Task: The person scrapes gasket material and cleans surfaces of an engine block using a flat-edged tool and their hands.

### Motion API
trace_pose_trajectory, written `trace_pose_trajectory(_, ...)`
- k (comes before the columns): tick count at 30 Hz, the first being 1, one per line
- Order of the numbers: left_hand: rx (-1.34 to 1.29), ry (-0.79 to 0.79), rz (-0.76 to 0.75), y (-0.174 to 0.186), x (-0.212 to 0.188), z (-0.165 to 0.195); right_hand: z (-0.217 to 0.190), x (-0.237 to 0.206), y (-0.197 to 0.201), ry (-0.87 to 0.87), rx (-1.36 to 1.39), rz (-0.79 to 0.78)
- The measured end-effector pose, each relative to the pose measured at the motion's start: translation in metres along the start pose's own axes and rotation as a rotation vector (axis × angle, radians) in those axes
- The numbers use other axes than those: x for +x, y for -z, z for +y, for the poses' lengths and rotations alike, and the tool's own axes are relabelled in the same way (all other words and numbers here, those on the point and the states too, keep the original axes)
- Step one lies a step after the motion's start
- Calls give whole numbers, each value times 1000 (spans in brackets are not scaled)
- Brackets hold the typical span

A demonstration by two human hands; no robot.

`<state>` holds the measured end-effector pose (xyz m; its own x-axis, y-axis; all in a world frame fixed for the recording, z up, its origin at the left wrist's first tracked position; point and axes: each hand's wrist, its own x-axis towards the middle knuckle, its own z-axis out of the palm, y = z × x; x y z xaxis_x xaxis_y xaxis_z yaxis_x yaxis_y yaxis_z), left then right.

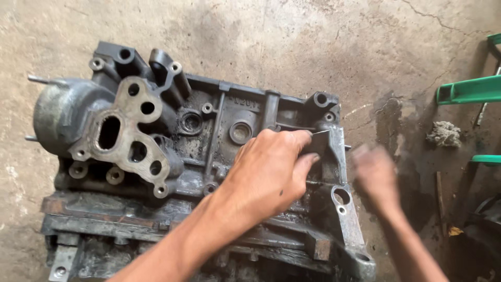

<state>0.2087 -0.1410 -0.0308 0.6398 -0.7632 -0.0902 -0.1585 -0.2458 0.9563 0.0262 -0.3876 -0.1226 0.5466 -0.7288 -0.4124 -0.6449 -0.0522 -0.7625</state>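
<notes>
1. From the head camera we look down on a grimy grey engine block (209,156) lying on a stained concrete floor (313,42).
2. Our left hand (271,167) rests on the block's right part, fingers curled and pinched on a small flat grey blade (319,141), which lies against the block's face near its right end.
3. Our right hand (374,175) is blurred, just off the block's right end above the floor; we cannot tell how far its fingers are open or whether they grip anything.
4. The block's hollows are what pass for containers here: an oblong port (108,132) and round holes in the pale flange at left look dark and hollow, and two round recessed bores (241,131) sit near the middle; what lies inside them we cannot tell.
5. On the floor at right lie a lump of grey rag (444,133) and a dark oily patch (389,120), with a green frame (469,90) at the edge.
</notes>
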Motion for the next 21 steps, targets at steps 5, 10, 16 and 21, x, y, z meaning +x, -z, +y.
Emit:
trace_pose_trajectory(5, 18, 1, 0, -2, 4, 0, 99, -27, -29, -267, 349, -234)
trace_pose_trajectory(10, -11, 47, -97, -7, -1, -9, 111, -31, -26, -69, 379, -320)
trace_pose_trajectory(16, 89, -129, 49, -8, -9, -12, 98, -25, -15, 8, 285, -344)
trace_pose_trajectory(21, -35, 42, 149, 1, -31, 4, 61, -30, 24, -159, 68, -230)
